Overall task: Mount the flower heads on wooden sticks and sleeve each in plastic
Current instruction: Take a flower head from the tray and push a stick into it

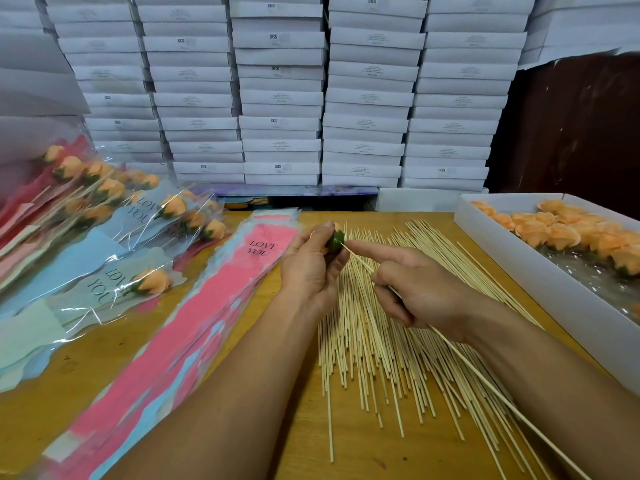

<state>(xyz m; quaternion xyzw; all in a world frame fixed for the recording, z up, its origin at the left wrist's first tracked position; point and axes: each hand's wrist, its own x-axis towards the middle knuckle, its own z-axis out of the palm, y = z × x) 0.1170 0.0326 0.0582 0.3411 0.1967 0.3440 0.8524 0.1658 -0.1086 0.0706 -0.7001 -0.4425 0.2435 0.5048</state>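
My left hand (311,268) grips an orange flower head with a green base (335,240), mostly hidden by the fingers. My right hand (415,289) holds a long wooden stick (502,400), its index finger stretched along it. The stick's tip touches the green base. Under both hands a loose pile of wooden sticks (374,341) lies spread over the wooden table (242,341). To the left of my left hand lies a stack of pink and blue plastic sleeves (194,313) printed "LOVE YOU".
A white tray (519,268) at the right holds several orange flower heads (561,233). Finished sleeved flowers (104,216) lie heaped at the left. Stacks of white boxes (280,95) form a wall behind the table.
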